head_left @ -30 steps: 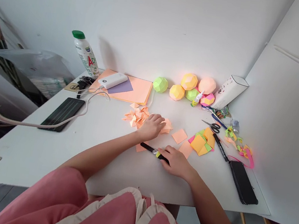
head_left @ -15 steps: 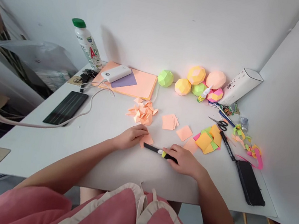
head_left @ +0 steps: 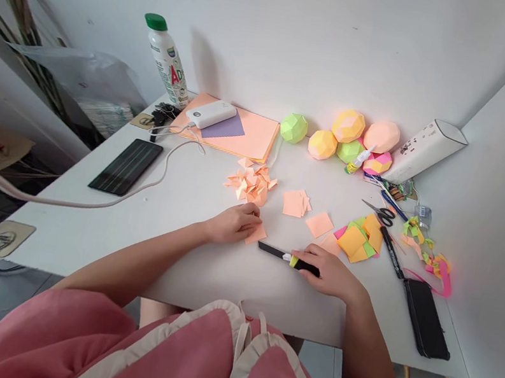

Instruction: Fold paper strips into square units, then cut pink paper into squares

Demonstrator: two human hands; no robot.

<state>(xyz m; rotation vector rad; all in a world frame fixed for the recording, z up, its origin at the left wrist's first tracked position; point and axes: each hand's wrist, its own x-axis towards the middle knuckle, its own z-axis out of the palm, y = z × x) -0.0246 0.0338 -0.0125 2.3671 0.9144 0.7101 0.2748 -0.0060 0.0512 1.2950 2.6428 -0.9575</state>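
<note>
My left hand (head_left: 234, 223) rests on the desk with its fingers curled together on a small peach paper piece (head_left: 256, 235), partly hidden under the fingertips. In my right hand (head_left: 330, 272) is a utility knife (head_left: 273, 252), with a long black blade, a yellow-green collar and a black handle. It lies low over the desk, pointing left, its tip at the paper's lower right edge. Behind my left hand is a heap of folded peach paper pieces (head_left: 253, 183). Peach paper squares (head_left: 295, 202) lie farther right, with a single square (head_left: 319, 225) nearer my right hand.
Yellow and green papers (head_left: 360, 239), scissors (head_left: 381, 214), a black marker (head_left: 391, 252) and a black pouch (head_left: 427, 318) lie at right. Paper balls (head_left: 347, 126) line the wall. At left are a phone (head_left: 125, 166), a white cable (head_left: 162, 177), a power bank (head_left: 211, 114) and a bottle (head_left: 167, 62).
The camera view has shifted, so most things appear farther right. The knife has slid slightly right, away from the paper's middle. Both hands keep their holds.
</note>
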